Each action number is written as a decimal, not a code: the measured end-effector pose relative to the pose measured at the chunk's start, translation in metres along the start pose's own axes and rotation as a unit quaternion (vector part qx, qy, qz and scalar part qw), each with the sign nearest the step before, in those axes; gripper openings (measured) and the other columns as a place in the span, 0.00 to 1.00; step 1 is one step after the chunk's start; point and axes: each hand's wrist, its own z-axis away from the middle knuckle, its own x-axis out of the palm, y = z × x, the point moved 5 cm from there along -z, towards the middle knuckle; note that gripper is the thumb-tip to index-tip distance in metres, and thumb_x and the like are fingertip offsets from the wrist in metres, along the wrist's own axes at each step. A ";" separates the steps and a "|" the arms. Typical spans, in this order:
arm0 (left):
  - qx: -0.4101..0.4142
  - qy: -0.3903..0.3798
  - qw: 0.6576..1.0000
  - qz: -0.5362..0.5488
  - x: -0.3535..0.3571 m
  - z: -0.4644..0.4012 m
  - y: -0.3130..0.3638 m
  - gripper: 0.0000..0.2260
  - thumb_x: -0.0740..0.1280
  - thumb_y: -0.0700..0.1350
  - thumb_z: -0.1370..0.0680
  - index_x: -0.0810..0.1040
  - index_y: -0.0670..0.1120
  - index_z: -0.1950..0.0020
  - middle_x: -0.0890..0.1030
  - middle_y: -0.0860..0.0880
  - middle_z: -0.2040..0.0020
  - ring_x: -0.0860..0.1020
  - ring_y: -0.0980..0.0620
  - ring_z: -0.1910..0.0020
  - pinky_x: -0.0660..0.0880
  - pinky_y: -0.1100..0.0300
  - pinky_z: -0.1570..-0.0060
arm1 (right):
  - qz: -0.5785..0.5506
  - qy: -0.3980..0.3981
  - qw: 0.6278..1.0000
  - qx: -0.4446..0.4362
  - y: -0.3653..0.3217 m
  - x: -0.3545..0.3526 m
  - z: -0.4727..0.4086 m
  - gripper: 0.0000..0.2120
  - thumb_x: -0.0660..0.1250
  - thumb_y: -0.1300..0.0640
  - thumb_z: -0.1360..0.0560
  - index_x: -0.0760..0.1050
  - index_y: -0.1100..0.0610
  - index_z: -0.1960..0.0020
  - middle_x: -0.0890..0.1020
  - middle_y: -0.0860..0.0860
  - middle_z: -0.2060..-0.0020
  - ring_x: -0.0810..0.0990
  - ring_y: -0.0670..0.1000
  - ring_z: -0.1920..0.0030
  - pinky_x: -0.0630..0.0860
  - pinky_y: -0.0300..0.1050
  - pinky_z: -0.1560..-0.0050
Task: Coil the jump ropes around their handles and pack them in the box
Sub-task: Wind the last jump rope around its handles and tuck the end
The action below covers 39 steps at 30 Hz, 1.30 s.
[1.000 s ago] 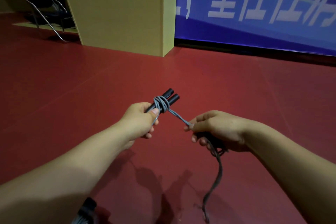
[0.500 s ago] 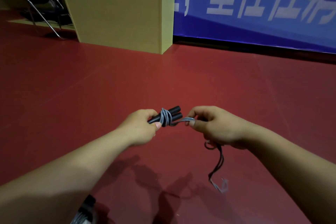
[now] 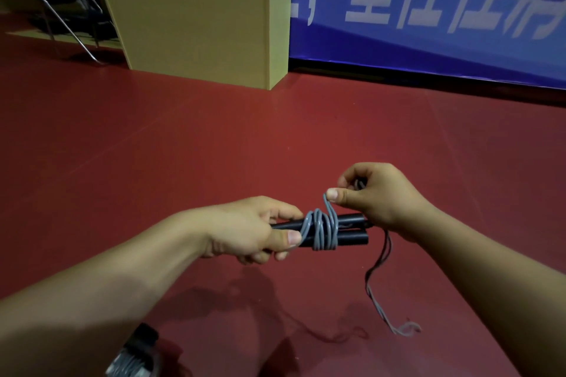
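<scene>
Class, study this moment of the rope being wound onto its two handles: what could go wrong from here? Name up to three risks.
1. The left hand grips only one end of the black handles; they might splay and loosen the grey coils.
2. The right hand pinches the rope just above the coils; a slip could slacken the last turn.
3. The loose rope tail dangles toward the floor and may snag or tangle.

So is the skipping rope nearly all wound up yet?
Partly. Several grey turns already sit around the two black handles, which the left hand grips. The right hand pinches the rope for another turn. A loose tail hangs down unwound. Packing is not done; no open box is in view.
</scene>
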 end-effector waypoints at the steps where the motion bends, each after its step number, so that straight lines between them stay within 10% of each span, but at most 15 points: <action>1: 0.001 -0.018 1.000 0.013 0.001 0.001 0.000 0.06 0.62 0.43 0.17 0.75 0.43 0.43 0.72 0.49 0.65 0.61 0.56 0.76 0.58 0.66 0.75 | -0.029 0.003 0.999 0.011 0.004 -0.002 -0.001 0.17 0.79 0.48 0.36 0.78 0.59 0.62 0.72 0.48 0.74 0.68 0.46 0.75 0.66 0.39 0.73; 8: 0.005 -0.085 0.978 0.189 0.006 0.002 0.008 0.21 0.62 0.47 0.22 0.66 0.41 0.31 0.71 0.51 0.66 0.60 0.62 0.78 0.57 0.70 0.80 | -0.205 -0.050 0.976 0.044 -0.004 0.009 0.006 0.19 0.77 0.50 0.34 0.72 0.63 0.63 0.72 0.51 0.77 0.70 0.45 0.78 0.66 0.37 0.77; 14: 0.034 0.017 0.936 0.349 -0.008 0.002 0.015 0.08 0.61 0.44 0.21 0.73 0.46 0.43 0.71 0.51 0.67 0.60 0.63 0.80 0.54 0.71 0.84 | -0.083 -0.016 0.996 0.017 -0.004 0.030 0.002 0.16 0.67 0.53 0.25 0.71 0.55 0.70 0.71 0.45 0.79 0.65 0.40 0.79 0.62 0.36 0.75; 22: 0.016 0.254 0.923 0.287 -0.036 -0.004 -0.002 0.06 0.58 0.42 0.17 0.74 0.44 0.50 0.71 0.49 0.66 0.60 0.61 0.80 0.54 0.70 0.85 | -0.070 -0.134 0.987 0.046 -0.024 0.066 0.011 0.07 0.60 0.55 0.19 0.72 0.57 0.51 0.76 0.52 0.68 0.72 0.49 0.74 0.66 0.38 0.76; 30: 0.045 0.338 0.893 0.294 -0.052 0.000 -0.004 0.07 0.59 0.40 0.17 0.75 0.43 0.52 0.72 0.48 0.65 0.62 0.60 0.80 0.54 0.70 0.85 | -0.345 -0.107 0.912 0.194 -0.027 0.055 0.011 0.13 0.56 0.56 0.17 0.76 0.63 0.46 0.74 0.53 0.67 0.72 0.48 0.76 0.77 0.45 0.73; 39: 0.036 0.363 0.904 0.225 -0.053 -0.001 -0.007 0.08 0.60 0.42 0.17 0.76 0.44 0.55 0.73 0.49 0.66 0.63 0.58 0.79 0.56 0.69 0.82 | -0.273 -0.098 0.934 0.207 -0.007 0.039 0.010 0.10 0.56 0.60 0.17 0.75 0.61 0.49 0.81 0.57 0.63 0.81 0.51 0.70 0.76 0.42 0.69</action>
